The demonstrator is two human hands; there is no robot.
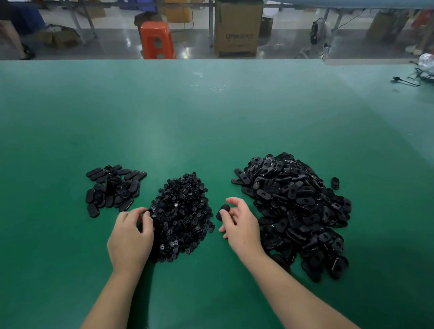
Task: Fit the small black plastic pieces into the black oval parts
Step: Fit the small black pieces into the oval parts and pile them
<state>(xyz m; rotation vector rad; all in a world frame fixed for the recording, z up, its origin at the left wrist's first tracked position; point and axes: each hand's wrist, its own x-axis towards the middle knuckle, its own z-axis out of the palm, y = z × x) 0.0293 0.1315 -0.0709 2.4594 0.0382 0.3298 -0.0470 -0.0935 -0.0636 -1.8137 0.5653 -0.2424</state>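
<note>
Hands near piles; box reads "QTOK".

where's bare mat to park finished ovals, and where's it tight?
Free: the green mat beyond all three piles, and the near strip between the forearms. Tight: the gap between the pile of small pieces and the big oval pile, taken by the right hand holding an oval part. Left hand touches the small pieces, beside the small oval pile.
</note>
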